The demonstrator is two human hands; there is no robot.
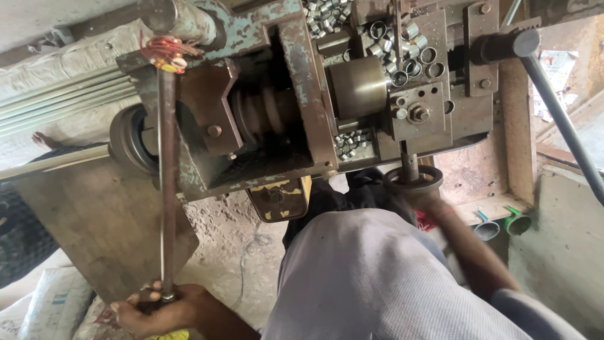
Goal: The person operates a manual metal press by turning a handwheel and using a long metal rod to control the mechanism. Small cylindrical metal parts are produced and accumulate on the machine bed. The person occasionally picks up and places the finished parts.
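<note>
left hand point(157, 308) fisted round the long lever point(166, 189), whose axis runs straight away to the machine point(283, 94); right hand point(418, 189) reaches the small handwheel point(412, 179), its grip unclear.

1. The machine point(283, 94) stood in front of the person.
2. A long lever rod point(167, 189) ran down from the machine's left side to the left hand point(160, 308), which gripped its end.
3. A small handwheel point(412, 179) sat below the machine's right part, the right hand point(434, 204) on it.
4. Small metal rings point(402, 53) lay on the machine's top right.
5. Two funnels point(503, 223) lay right of the handwheel.
</note>
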